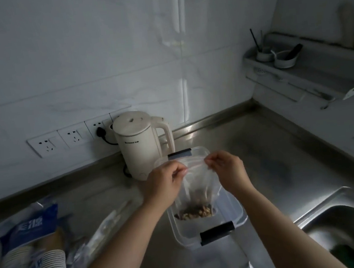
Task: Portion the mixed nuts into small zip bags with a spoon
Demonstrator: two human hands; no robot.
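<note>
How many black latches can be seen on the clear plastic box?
2: one latch on the box's far end beside the kettle, one latch on its near end. Others may be hidden.

Kettle [142, 142] at 12 o'clock blocks reach behind clear container [237, 215]. Cup pack [32, 245] and plastic bags [107, 227] crowd 9 o'clock. Bare counter [286, 160] at 2 o'clock; sink [350, 230] drops at 4.

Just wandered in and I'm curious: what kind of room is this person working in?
Most likely a home kitchen: a steel counter with a sink set into it, and a plugged-in electric kettle by the wall sockets.
</note>
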